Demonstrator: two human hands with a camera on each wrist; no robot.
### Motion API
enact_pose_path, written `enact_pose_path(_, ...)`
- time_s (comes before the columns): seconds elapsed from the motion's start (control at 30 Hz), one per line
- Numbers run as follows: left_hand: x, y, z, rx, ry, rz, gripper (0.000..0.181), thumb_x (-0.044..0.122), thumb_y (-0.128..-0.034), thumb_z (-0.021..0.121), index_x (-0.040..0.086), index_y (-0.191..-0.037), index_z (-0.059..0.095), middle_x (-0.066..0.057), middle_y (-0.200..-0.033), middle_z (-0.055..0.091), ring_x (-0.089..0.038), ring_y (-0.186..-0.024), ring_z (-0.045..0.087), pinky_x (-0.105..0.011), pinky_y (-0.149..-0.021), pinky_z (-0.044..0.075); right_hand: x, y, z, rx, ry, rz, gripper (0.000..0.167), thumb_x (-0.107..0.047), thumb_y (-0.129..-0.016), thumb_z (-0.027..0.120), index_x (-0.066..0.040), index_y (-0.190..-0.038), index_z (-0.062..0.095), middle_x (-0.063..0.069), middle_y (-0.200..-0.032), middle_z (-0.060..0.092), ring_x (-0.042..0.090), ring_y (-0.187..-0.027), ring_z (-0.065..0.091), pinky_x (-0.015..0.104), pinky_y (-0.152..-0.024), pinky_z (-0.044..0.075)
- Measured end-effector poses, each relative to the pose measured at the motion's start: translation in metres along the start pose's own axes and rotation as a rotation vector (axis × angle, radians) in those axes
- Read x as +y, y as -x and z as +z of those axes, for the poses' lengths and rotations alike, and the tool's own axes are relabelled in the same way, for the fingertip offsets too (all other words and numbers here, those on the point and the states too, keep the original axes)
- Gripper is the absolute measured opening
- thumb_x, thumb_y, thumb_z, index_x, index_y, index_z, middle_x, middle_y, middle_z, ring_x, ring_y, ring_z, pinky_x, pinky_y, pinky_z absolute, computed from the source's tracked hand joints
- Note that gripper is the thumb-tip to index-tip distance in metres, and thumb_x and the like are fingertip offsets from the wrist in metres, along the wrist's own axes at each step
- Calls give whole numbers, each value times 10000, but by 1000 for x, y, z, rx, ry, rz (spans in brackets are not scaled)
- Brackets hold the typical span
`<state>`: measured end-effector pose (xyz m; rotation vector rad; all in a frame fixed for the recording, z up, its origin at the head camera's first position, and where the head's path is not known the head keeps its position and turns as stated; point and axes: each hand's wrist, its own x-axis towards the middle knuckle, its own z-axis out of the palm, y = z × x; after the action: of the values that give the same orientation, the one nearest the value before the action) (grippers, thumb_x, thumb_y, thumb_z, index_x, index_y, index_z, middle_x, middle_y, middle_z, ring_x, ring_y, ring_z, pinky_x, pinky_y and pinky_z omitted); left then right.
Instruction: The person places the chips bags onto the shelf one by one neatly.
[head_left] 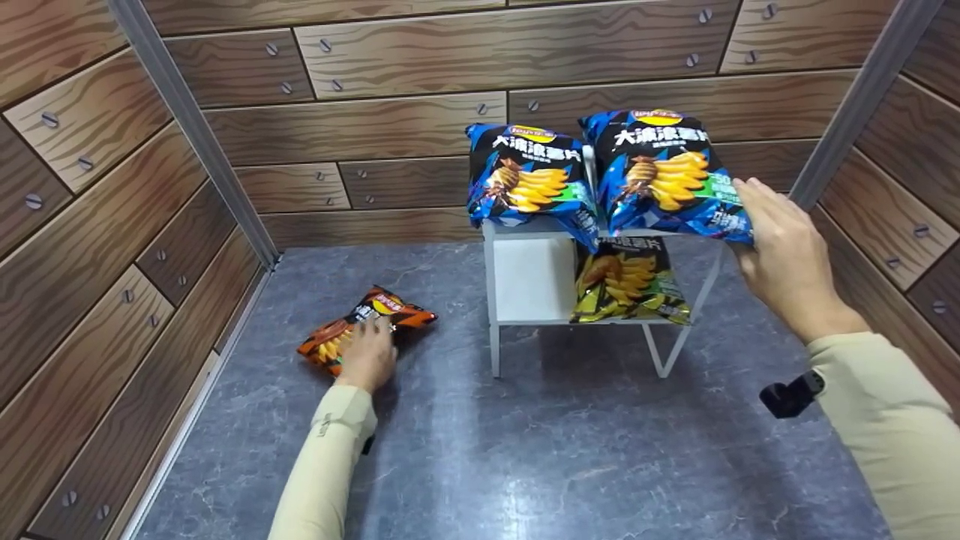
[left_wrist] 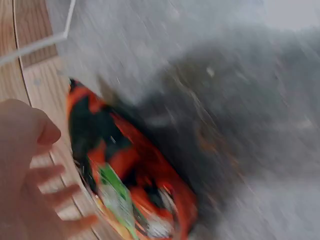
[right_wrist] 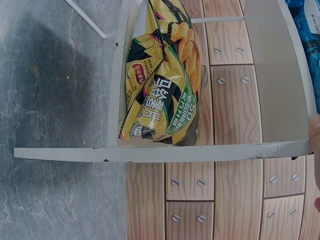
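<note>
An orange-and-black bag of potato chips (head_left: 327, 346) lies on the floor at the left. Over its near side is my left hand (head_left: 367, 352); the left wrist view, though blurred, shows the fingers spread and not gripping the bag (left_wrist: 135, 170). Two blue bags of chips lean side by side on top of a small white rack: a left one (head_left: 529, 176) and a right one (head_left: 664, 176). My right hand (head_left: 791, 259) is against the right bag's right edge, fingers extended; only a sliver of it shows in the right wrist view.
On the lower shelf of the white rack (head_left: 532, 281) stands a yellow-and-black bag of chips (right_wrist: 170, 100), at the right end. Wood-patterned walls (head_left: 405, 60) close in the back and sides of the grey marbled floor (head_left: 480, 450).
</note>
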<state>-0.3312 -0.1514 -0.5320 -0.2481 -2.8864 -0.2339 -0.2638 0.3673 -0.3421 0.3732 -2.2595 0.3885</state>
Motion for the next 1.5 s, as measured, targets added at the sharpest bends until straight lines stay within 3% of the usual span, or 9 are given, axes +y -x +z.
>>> enact_pose_path(0.1, -9, 6, 1, -51, -10, -145, 553, 304, -914, 652, -7, -1342, 486, -288, -1413, 458, -527, -1283, 426, -758, -937, 399, 0, -1, -1, 3, -1, 4, 642, 114, -783, 679, 14, -1399, 531, 241, -1387, 570, 400, -1317, 521, 468, -1186, 341)
enact_pose_path(0.23, -11, 10, 3, -86, -14, -200, 593, 390, -928, 619, 68, -1402, 466, -287, -1457, 422, -555, -1305, 395, -792, -962, 341, 1, 1, -1, 8, 5, 0, 636, 111, -787, 677, 16, -1398, 531, 243, -1387, 570, 402, -1314, 523, 469, -1181, 345)
enact_pose_path(0.53, 4, 14, 3, -46, -71, -126, 606, 475, -921, 607, 225, -1461, 492, -240, -1325, 526, -492, -1199, 485, -700, -935, 405, 2, 3, 0, 24, 0, -7, 614, 104, -801, 686, 24, -1392, 536, 246, -1389, 567, 406, -1312, 526, 444, -1188, 342)
enact_pose_path(0.87, 12, 28, 8, -37, -86, -2, 796, 663, -847, 620, 231, -1493, 451, -261, -1249, 500, -440, -1121, 467, -561, -915, 465, 1, 3, 1, 19, -8, 0, 627, 112, -791, 685, 22, -1393, 536, 250, -1386, 568, 408, -1315, 522, 434, -1194, 335)
enact_pose_path(1.07, 10, 35, 10, -51, -56, 74, 1013, 738, -727, 681, 193, -1529, 389, -240, -1212, 506, -385, -1032, 452, -503, -881, 452, 0, 2, 2, 27, -10, -5, 609, 103, -798, 682, 25, -1385, 543, 251, -1384, 569, 413, -1307, 528, 431, -1191, 341)
enact_pose_path(1.17, 8, 39, 13, -42, -32, 120, 1124, 734, -641, 750, 183, -1541, 361, -220, -1205, 500, -395, -1082, 437, -538, -995, 407, 1, 2, 2, 33, -12, -13, 605, 103, -798, 677, 26, -1383, 545, 251, -1375, 576, 413, -1302, 532, 413, -1194, 338)
enact_pose_path(1.27, 7, 43, 17, -33, 20, 156, 1210, 690, -557, 827, 190, -1547, 343, -201, -1236, 472, -441, -1238, 386, -654, -1134, 274, 1, 1, 2, 37, -13, -20, 609, 107, -793, 671, 26, -1383, 544, 250, -1368, 582, 413, -1298, 535, 397, -1197, 334)
enact_pose_path(1.37, 7, 46, 22, -14, 82, 173, 1244, 603, -502, 894, 196, -1543, 348, -192, -1292, 443, -474, -1351, 305, -735, -1134, 208, 0, 1, 3, 33, -12, -22, 610, 107, -794, 672, 29, -1385, 541, 248, -1371, 580, 410, -1301, 533, 393, -1199, 332)
enact_pose_path(1.5, 9, 47, 28, -7, 122, 165, 1193, 479, -528, 926, 199, -1538, 355, -225, -1450, 364, -516, -1414, 238, -744, -1096, 277, 1, 1, 2, 27, -6, -14, 612, 101, -800, 681, 26, -1390, 537, 244, -1381, 574, 408, -1306, 530, 407, -1197, 335)
